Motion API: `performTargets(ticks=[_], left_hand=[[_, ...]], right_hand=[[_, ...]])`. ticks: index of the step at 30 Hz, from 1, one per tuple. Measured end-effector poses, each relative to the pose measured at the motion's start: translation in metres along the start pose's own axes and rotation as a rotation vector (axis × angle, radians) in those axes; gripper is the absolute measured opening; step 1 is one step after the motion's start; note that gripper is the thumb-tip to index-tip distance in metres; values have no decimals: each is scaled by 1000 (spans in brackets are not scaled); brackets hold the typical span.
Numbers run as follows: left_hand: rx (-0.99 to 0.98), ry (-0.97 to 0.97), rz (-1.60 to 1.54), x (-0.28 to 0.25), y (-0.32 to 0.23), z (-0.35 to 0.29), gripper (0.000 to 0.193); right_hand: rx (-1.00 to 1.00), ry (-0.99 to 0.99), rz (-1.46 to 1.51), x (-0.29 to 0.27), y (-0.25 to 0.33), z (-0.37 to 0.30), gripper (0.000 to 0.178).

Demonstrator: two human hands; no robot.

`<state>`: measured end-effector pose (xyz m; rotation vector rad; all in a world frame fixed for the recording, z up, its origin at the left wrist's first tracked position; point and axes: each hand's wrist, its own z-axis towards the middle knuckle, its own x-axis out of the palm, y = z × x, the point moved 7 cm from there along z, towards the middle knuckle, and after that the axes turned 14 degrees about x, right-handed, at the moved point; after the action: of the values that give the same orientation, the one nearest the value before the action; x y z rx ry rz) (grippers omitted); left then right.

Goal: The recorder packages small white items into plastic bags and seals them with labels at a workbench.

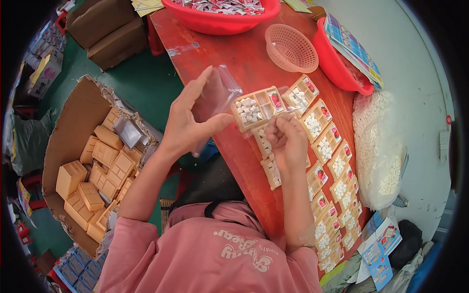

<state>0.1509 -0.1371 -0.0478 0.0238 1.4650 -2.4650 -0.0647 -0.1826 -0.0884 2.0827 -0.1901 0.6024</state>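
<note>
My left hand [188,115] is curved around a clear plastic cover [217,93], with the thumb and fingers on either side of it. Just right of the cover is a tan compartment tray [248,111] with small white cubes in one section and a strawberry-printed packet [275,100] in another. My right hand [287,136] is closed in a pinch at this tray's lower right corner. Whatever its fingertips hold is hidden. Beneath and beside it lie more tan trays [312,124] filled with white cubes, several with the same packets.
Filled trays run in rows down the red table [229,53]. At the far end are a red basin [220,19] of packets, a pink basket [292,48] and another red basin [337,63]. A bag of white cubes [378,146] stands right; a carton [68,127] of tan trays stands left.
</note>
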Motion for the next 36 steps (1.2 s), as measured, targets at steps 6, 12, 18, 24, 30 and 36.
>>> performTargets(ticks=[6,12,18,24,30,36], left_hand=[[99,229,226,20,13,15,83],[-2,488,404,46,26,13,85],[93,547,482,51,22,13,81],[64,647,496,50,14,8,85],[178,502,459,29,9,-11,81],[188,526,556,33,2,-10,79]], right_hand=[[156,-57,-21,-12,-10,35,11],[279,-197,-342,-29,0,17,16],[-126,-510,-1345,-8,54,7,23],[-750,-184,-1889,30,50,49,44],[-614,-155,-2123,24,24,48,49],[-599,-240,-2081,13,15,39,49]])
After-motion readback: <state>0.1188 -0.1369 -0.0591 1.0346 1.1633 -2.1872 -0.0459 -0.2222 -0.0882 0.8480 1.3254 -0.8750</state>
